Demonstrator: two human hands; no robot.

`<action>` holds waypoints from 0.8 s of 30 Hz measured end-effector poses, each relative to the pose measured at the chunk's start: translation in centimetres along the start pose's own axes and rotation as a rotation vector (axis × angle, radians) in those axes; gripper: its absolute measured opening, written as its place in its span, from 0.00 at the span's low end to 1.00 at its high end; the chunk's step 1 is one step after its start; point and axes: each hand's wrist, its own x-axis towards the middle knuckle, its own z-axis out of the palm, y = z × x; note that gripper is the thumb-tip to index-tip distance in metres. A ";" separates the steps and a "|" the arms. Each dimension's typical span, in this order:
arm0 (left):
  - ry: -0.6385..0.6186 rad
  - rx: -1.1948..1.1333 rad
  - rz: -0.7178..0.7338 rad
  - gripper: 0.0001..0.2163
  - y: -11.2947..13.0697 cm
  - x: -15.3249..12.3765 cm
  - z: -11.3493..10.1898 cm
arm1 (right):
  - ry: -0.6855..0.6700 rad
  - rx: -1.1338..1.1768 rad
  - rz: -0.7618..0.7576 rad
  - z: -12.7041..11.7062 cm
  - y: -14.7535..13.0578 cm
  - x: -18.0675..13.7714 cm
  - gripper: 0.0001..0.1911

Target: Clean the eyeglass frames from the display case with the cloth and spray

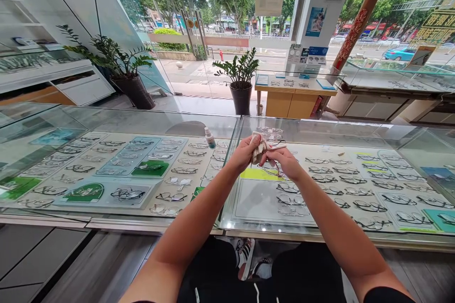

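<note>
Above the glass counter, my left hand (245, 152) is closed around a bunched, pale cleaning cloth (259, 149). My right hand (284, 161) meets it from the other side, its fingers bent and pinching at the cloth. A thin dark piece, like an eyeglass temple, shows just beyond the fingers; whether it belongs to glasses inside the cloth or to a pair in the case below, I cannot tell. Left of my hands, a small white spray bottle (209, 138) with a teal label stands upright on the glass.
Rows of eyeglasses (369, 205) lie inside the display counter under its glass top (249, 220). Beyond stand a potted plant (241, 97), another potted plant (133, 90) and a wooden display table (295, 102). A glass front looks onto the street.
</note>
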 end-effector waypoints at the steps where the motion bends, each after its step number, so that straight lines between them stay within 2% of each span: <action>1: 0.024 -0.022 -0.008 0.30 -0.1 0.1 -0.1 | -0.002 0.007 -0.018 -0.1 -0.1 0.0 0.20; 5: 0.143 -0.090 -0.018 0.33 -0.4 0.5 -0.7 | 0.021 0.057 -0.098 -0.9 -0.4 0.0 0.19; 8: 0.192 -0.100 -0.019 0.32 -0.5 0.7 -0.9 | 0.129 0.061 -0.158 -1.5 -0.4 0.1 0.19; 12: 0.161 -0.078 -0.059 0.34 -0.7 0.7 -0.7 | 0.265 0.083 -0.196 -1.9 -0.2 0.1 0.19; 15: 0.162 -0.070 -0.059 0.35 -0.9 0.7 -0.5 | 0.318 0.093 -0.213 -1.9 0.0 0.3 0.18; 20: 0.191 -0.070 -0.127 0.36 -1.1 0.7 -0.8 | 0.344 0.095 -0.251 -2.0 0.2 0.5 0.18; 24: 0.073 -0.051 -0.207 0.37 -1.1 0.2 -0.4 | 0.312 0.104 -0.197 -2.0 0.3 0.5 0.17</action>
